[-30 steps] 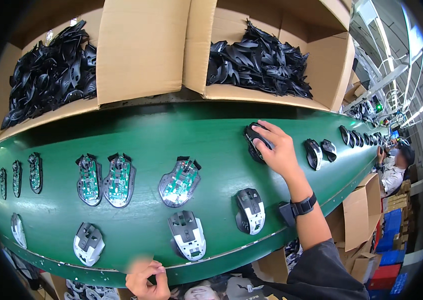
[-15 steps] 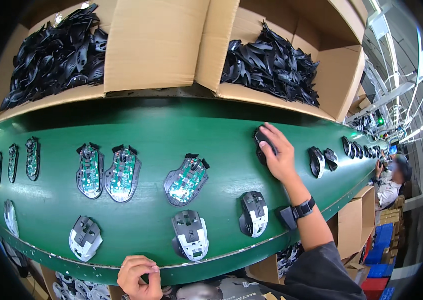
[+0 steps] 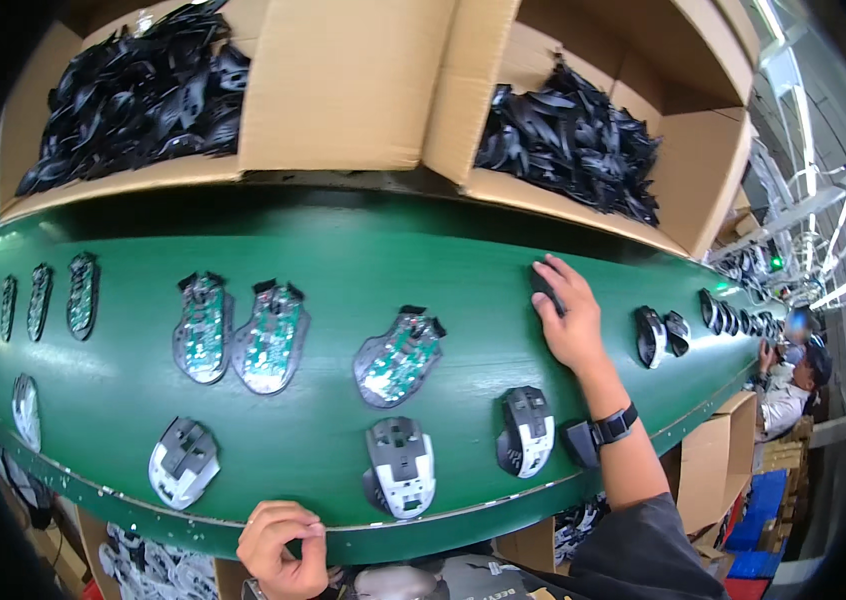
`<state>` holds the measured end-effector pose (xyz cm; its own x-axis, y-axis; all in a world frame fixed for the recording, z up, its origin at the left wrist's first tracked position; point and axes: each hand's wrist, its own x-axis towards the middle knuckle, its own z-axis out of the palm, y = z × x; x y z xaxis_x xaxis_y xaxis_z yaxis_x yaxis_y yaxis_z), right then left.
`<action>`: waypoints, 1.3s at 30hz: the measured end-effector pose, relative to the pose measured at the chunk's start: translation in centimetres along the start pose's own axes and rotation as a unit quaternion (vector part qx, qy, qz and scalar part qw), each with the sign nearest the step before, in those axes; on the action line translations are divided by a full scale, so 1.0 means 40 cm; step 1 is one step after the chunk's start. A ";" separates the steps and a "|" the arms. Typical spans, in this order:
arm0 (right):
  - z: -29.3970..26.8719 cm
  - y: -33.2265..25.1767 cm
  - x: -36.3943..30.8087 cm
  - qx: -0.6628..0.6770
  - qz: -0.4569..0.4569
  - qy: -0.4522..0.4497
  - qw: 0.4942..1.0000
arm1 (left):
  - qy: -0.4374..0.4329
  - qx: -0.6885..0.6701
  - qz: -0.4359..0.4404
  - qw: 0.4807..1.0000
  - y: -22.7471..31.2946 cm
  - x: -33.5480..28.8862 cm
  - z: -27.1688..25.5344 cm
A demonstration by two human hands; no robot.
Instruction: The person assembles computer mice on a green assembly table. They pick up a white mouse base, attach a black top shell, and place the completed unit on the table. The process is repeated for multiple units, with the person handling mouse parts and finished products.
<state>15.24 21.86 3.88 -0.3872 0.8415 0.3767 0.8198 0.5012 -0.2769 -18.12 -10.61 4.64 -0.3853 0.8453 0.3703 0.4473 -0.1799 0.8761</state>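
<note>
My right hand (image 3: 571,315) reaches across the green belt, its fingers closed over a black computer mouse (image 3: 546,290) that it mostly hides. Resting at the belt's near edge, my left hand (image 3: 285,548) has its fingers curled and thumb close to the forefinger, with nothing visible in them. Nearest the left hand are a grey-and-white mouse shell (image 3: 183,463) and another such shell (image 3: 401,466). A third shell (image 3: 527,431) lies by my right forearm. Mid-belt lies a mouse base with a green circuit board (image 3: 400,357); two similar bases (image 3: 271,337) sit side by side farther left.
Cardboard boxes of black plastic parts (image 3: 153,95) (image 3: 573,140) stand behind the belt (image 3: 463,270). Two mice (image 3: 651,337) lie right of my hand, several more beyond. A dark object (image 3: 581,443) sits beside my wrist. A co-worker (image 3: 793,385) is at the far right.
The whole view has shifted, so most things appear slightly farther right. My right hand now covers more of the black mouse. My left hand stays at the belt edge, still curled.
</note>
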 end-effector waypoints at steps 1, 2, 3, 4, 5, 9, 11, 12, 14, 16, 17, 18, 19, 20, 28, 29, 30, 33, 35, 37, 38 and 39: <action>0.013 0.006 0.001 -0.018 -0.022 0.006 1.000 | 0.008 -0.007 -0.011 1.000 -0.016 -0.017 -0.005; 0.022 0.011 -0.011 -0.009 -0.028 0.022 0.999 | 0.010 0.018 0.009 1.000 -0.021 -0.015 0.003; 0.032 0.002 0.002 0.026 -0.020 0.026 0.999 | 0.010 0.017 0.027 0.999 -0.015 -0.007 0.006; 0.009 0.003 0.000 -0.001 -0.012 0.010 1.000 | 0.016 0.009 0.023 1.000 -0.009 -0.019 0.019; -0.012 0.018 -0.010 -0.002 -0.006 -0.002 1.000 | 0.003 -0.021 0.038 0.999 -0.025 -0.023 0.029; 0.011 0.210 -0.043 0.042 0.015 -0.012 0.999 | -0.047 -0.075 0.029 0.996 0.006 -0.013 0.067; 0.031 0.241 -0.029 0.069 0.005 -0.031 0.997 | -0.029 -0.061 0.048 0.997 -0.012 -0.031 0.085; 0.042 0.252 -0.024 0.075 0.004 -0.029 0.997 | -0.022 -0.063 0.054 0.996 -0.016 -0.044 0.089; 0.046 0.226 -0.014 0.028 -0.008 -0.031 0.999 | 0.002 -0.074 0.101 0.992 -0.007 -0.074 0.069; 0.063 0.270 -0.016 0.026 -0.026 -0.005 0.999 | 0.040 -0.042 0.192 0.980 0.012 -0.122 0.011; 0.064 0.262 -0.008 -0.003 -0.029 -0.012 0.999 | 0.029 -0.003 0.188 0.982 0.019 -0.178 -0.051; 0.055 0.279 -0.010 0.001 -0.026 -0.028 0.999 | 0.029 0.055 0.214 0.975 0.008 -0.212 -0.139; 0.054 0.294 -0.009 0.007 -0.021 -0.039 0.999 | 0.076 0.147 0.268 0.949 -0.058 -0.257 -0.234; 0.050 0.302 -0.016 0.037 -0.023 -0.031 0.999 | 0.164 0.178 0.134 0.961 -0.126 -0.316 -0.335; 0.019 0.253 -0.002 0.022 -0.060 -0.096 0.993 | 0.216 0.641 -0.252 0.691 -0.663 -0.589 -1.107; 0.008 0.267 -0.004 0.014 -0.035 -0.100 0.994 | 0.197 0.595 -0.305 0.717 -0.683 -0.549 -1.109; 0.012 0.258 -0.002 0.011 -0.040 -0.089 0.995 | 0.170 0.552 -0.364 0.731 -0.678 -0.549 -1.117; 0.030 0.241 -0.001 0.009 -0.029 -0.068 0.997 | 0.119 0.525 -0.384 0.750 -0.650 -0.560 -1.145; 0.034 0.250 -0.009 0.018 -0.013 -0.060 0.998 | 0.161 0.554 -0.336 0.744 -0.619 -0.560 -1.098; 0.039 0.259 -0.001 -0.003 -0.003 -0.087 0.996 | 0.179 0.572 -0.297 0.743 -0.556 -0.593 -1.063; 0.024 0.292 -0.005 -0.009 -0.016 -0.067 0.998 | 0.175 0.564 -0.289 0.754 -0.542 -0.595 -1.030; 0.003 0.327 -0.010 -0.018 -0.028 -0.044 0.998 | 0.172 0.554 -0.279 0.766 -0.540 -0.597 -0.990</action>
<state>26.05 28.10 0.01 -0.4677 0.8273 0.3112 0.8098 0.5422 -0.2243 -50.54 -46.85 -10.90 -0.8699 0.4188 0.2606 0.4729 0.8584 0.1987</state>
